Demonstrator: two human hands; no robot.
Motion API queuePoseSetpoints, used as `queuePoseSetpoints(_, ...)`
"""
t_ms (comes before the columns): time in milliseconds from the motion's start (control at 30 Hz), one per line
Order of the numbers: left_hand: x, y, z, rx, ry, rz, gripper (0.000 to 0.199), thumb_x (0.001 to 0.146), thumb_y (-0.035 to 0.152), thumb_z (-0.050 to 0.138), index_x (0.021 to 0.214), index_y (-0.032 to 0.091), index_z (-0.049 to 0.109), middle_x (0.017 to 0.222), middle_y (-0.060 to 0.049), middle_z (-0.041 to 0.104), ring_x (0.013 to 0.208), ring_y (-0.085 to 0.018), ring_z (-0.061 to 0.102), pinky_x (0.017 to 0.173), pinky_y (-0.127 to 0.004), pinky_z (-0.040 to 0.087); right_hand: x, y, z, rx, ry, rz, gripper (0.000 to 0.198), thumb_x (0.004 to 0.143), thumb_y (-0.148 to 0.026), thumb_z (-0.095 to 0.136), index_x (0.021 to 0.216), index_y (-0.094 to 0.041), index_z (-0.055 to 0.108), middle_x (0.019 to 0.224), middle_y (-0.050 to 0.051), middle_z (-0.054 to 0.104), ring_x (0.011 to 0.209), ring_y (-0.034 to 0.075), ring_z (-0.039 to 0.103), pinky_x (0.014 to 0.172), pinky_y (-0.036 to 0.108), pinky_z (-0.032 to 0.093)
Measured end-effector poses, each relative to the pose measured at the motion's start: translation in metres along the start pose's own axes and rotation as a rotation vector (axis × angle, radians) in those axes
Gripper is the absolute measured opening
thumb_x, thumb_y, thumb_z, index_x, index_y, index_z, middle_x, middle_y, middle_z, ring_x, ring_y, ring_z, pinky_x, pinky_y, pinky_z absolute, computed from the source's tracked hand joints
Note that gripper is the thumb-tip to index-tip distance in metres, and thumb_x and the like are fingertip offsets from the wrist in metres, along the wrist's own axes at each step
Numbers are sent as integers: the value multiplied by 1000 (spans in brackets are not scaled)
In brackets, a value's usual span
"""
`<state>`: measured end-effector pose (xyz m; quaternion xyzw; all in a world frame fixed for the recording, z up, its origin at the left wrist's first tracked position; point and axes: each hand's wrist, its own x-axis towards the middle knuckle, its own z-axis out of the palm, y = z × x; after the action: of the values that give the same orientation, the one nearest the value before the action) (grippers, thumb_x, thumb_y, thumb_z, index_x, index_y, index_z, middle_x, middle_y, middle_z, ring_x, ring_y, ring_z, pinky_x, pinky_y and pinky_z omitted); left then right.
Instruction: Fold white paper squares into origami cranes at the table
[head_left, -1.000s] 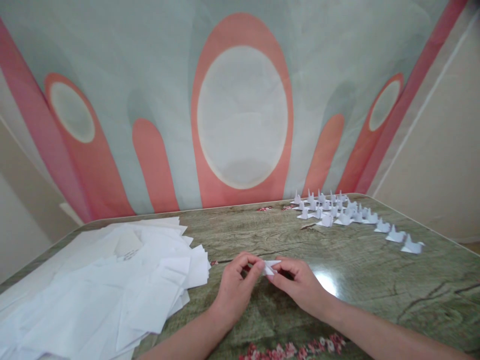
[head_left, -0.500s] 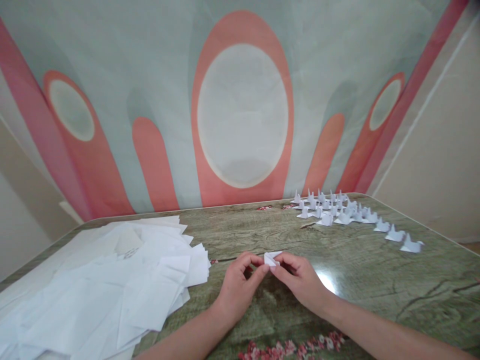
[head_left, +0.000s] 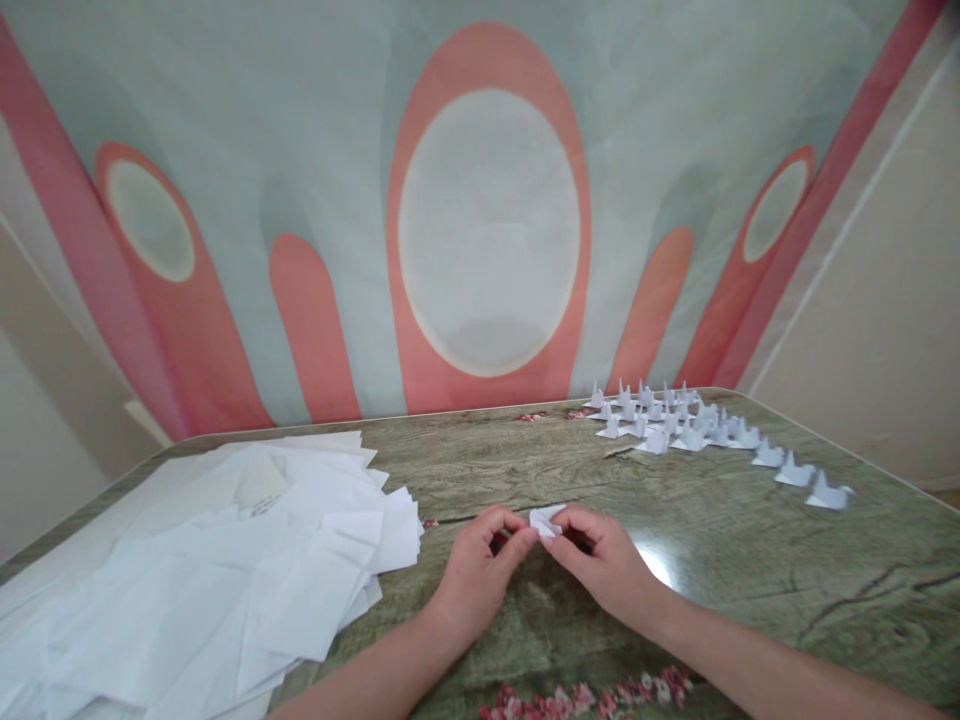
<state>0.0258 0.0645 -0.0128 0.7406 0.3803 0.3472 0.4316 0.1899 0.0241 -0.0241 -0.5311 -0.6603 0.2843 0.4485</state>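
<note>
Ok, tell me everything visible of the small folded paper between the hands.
The small folded paper is plain white and angular, with sloping creased faces; its finer folds are too small to make out. The left hand and the right hand pinch it from either side, partly covering it, over the wood-patterned table. Whether it touches down is unclear.

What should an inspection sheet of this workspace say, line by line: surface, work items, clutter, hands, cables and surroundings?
Surface: wood-patterned table, with a flower pattern near the front and a bright glare spot.
Work items: small folded white paper between the hands; folded paper figures grouped toward the far right.
Clutter: loose, overlapping pile of white sheets on the left.
Hands: left hand and right hand both pinch the small folded white paper.
Cables: nothing seen.
Surroundings: patterned backdrop behind the table.
</note>
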Motion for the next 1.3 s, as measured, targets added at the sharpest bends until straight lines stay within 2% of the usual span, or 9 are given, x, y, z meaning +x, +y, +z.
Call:
queuePoseSetpoints(67,1,-1,1,-7,-1,2,15,81,28,54,87,16,61,84,-3,58,77,-15,53,69,-25,41,5,-1,-9,-104,30,-71,20,84,-28,49,68,-17,55,65,-1,51,60,12,47,59,23,37)
queuePoseSetpoints(167,0,-5,2,14,40,19,25,78,25,58,102,18,56,97,-4,57,90,-17,54,76,-27,42,15,0,-27,-328,28,-210,14,81,-21,50,68,-18,54,65,0,50,65,14,48,63,25,36)
queuePoseSetpoints(300,-2,-7,4,63,42,54,24,78,23,59,102,20,55,98,-4,57,93,-17,53,77,-28,42,22,10,-41,-634,-79,-260,10,76,-14,49,67,-19,53,66,1,52,67,15,48,64,25,34)
queuePoseSetpoints(433,-3,-7,4,121,29,89,21,78,20,58,99,20,55,99,-3,56,92,-17,52,77,-28,42,21,14,-41,-788,-217,-250,9,72,-13,49,67,-19,52,66,1,53,66,15,48,63,25,33)
queuePoseSetpoints(633,-5,-5,4,225,-19,181,25,77,20,60,101,21,56,101,-3,56,98,-18,49,87,-31,38,13,7,-31,-785,-318,-336,5,71,-15,50,68,-20,51,70,1,55,70,16,49,66,27,33)
queuePoseSetpoints(900,-6,-5,5,328,-60,192,6,77,19,60,83,20,61,92,-3,57,93,-18,49,85,-32,38,8,6,-19,-708,-271,-349,2,72,-18,53,74,-19,52,71,0,54,70,16,48,65,28,33)
queuePoseSetpoints(1300,-5,-4,5,454,-76,195,19,73,15,60,90,22,65,100,-5,58,100,-20,48,91,-35,36,7,9,-13,-568,-232,-345,4,76,-17,55,79,-20,57,74,1,54,72,16,49,65,27,35)
